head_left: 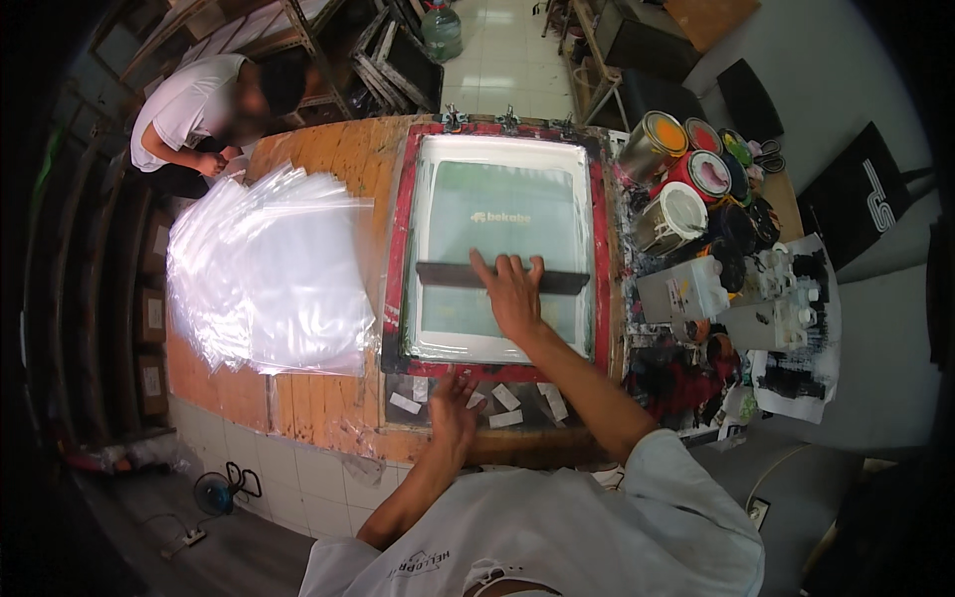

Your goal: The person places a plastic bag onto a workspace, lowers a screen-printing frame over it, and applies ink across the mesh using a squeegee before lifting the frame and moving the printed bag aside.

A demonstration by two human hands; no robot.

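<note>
My right hand is closed on the top of a dark, bar-shaped squeegee. The squeegee lies crosswise over the greenish mesh of a printing screen, with pale lettering showing beyond it. Around the mesh runs a screen frame edged in red, held at its far end by metal clamps. My left hand is at the frame's near edge with its fingers stretched out and apart, seeming to touch the edge. Small white strips lie beside that hand.
Clear plastic bags are fanned in a pile on the wooden table to the left. Paint cans and translucent jugs crowd the right side. Another person bends down at the far left. A large bottle stands on the floor behind.
</note>
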